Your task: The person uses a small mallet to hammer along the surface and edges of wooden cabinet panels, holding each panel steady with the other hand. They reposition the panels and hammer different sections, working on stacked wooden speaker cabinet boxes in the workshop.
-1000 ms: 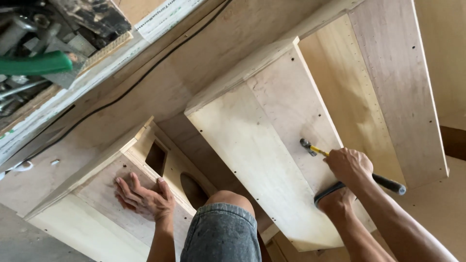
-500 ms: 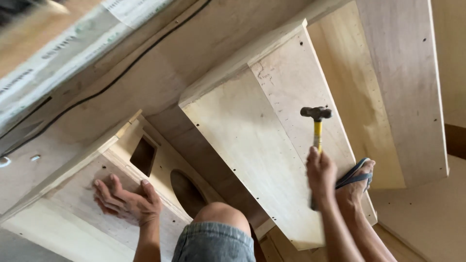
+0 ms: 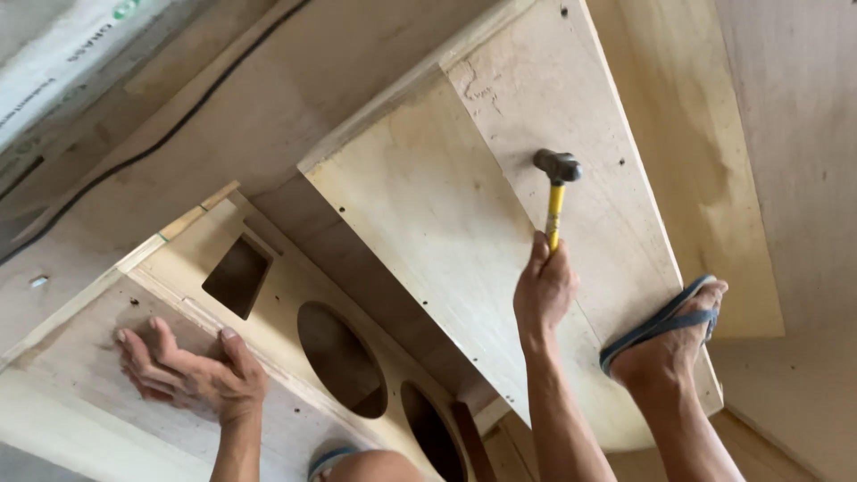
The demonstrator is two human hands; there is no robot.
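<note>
My right hand grips the yellow handle of a hammer, whose dark head is raised just above a pale plywood panel. My foot in a blue sandal presses on that panel's near right corner. My left hand lies flat, fingers spread, on the side of a plywood box. The box's front board has a square cutout and two round holes.
More plywood sheets lie to the right of the panel. A black cable runs across the boards at upper left, beside a white strip. My knee in grey shorts shows at the bottom edge.
The hammer rose from lying low near the panel to upright, head up. My left hand shifted left on the box. The view has moved closer; the tool clutter at upper left is gone.
</note>
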